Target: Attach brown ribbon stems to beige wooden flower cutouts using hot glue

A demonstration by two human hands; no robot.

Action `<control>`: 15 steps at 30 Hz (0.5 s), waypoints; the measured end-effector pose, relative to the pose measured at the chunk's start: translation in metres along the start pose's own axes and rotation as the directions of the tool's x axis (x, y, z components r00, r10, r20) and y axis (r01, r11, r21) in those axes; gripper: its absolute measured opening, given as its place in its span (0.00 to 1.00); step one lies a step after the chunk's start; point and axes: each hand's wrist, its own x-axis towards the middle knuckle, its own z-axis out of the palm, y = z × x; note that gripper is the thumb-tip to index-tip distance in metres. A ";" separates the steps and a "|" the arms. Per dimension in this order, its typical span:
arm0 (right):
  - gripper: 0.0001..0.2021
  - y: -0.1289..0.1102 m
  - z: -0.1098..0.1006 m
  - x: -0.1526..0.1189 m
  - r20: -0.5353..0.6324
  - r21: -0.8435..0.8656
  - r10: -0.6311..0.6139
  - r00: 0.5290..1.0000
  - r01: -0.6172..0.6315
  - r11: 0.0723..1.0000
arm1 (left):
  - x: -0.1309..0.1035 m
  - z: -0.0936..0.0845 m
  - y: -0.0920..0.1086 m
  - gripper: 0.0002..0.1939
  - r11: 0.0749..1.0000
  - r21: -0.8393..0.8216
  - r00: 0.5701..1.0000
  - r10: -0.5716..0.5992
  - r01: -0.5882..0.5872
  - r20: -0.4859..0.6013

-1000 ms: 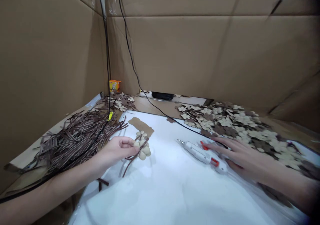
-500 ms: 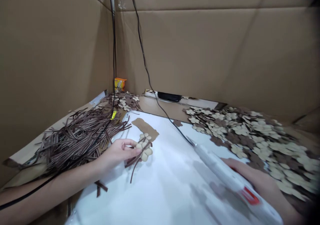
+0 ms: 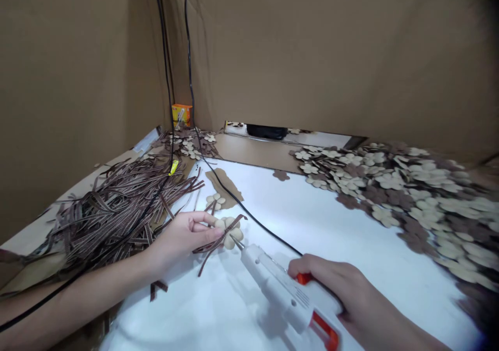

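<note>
My left hand point(image 3: 189, 232) pinches a cream flower cutout point(image 3: 236, 233) between thumb and fingers, with thin brown strips point(image 3: 205, 265) held along with it. One strip lies across the flower's face. In my right hand point(image 3: 337, 281) is a white glue gun point(image 3: 275, 283) with orange-red parts, my fingers wrapped round its handle. The gun's metal nozzle points left and reaches the flower's lower right; whether it touches the flower or the strip, I cannot tell. Just behind my left fingers, another cream flower point(image 3: 215, 201) lies by a torn brown scrap point(image 3: 226, 189).
A large heap of brown strips point(image 3: 125, 205) spreads on the left. Cream and brown flower cutouts point(image 3: 390, 179) pile up at right. A black cord point(image 3: 253, 217) crosses the white sheet point(image 3: 268, 184). An orange box point(image 3: 182, 115) stands in the corner between cardboard walls point(image 3: 312, 54).
My right hand has brought the glue gun leftward, so its nozzle is now at the flower. My left hand keeps its pinch. The other cream flower now shows apart from the held one.
</note>
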 end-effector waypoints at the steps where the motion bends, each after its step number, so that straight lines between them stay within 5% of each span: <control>1: 0.20 0.000 0.000 -0.001 -0.005 0.008 0.001 1.000 -0.001 1.000 | 0.000 0.000 -0.001 0.14 1.000 -0.004 1.000 -0.002 0.002 0.003; 15: 0.26 0.007 0.005 -0.005 0.013 -0.075 0.018 1.000 -0.017 0.997 | -0.003 0.003 0.002 0.11 0.998 0.064 1.000 -0.008 0.009 -0.017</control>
